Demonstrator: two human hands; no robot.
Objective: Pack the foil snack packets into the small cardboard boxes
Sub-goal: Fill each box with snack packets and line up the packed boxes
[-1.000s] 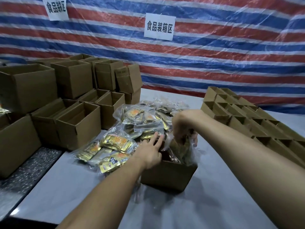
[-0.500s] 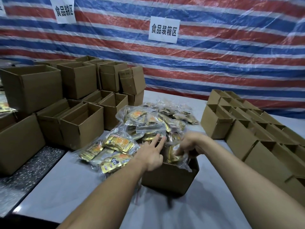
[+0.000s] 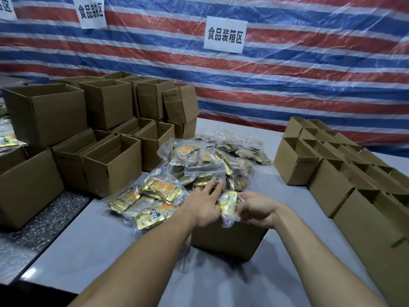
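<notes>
Right hand (image 3: 259, 210) pinches packet bag (image 3: 228, 206) over the box (image 3: 228, 240) rim; left hand (image 3: 204, 207) rests flat.

My left hand (image 3: 204, 207) and right hand (image 3: 256, 210) are bare, and my left forearm (image 3: 141, 258) and right forearm (image 3: 321, 251) run bare and unsleeved all the way to the edge of view.

Foil snack packets (image 3: 205, 160): gold, in clear plastic bags, heaped loose at frame centre on the bench (image 3: 110, 251). One gold packet (image 3: 228, 204) stands upright in the open-topped small cardboard box (image 3: 228, 238), lower centre, pinched by the right hand (image 3: 256, 209). More open boxes (image 3: 296, 167) sit in rows at right, and stacked boxes (image 3: 110, 165) at left.
</notes>
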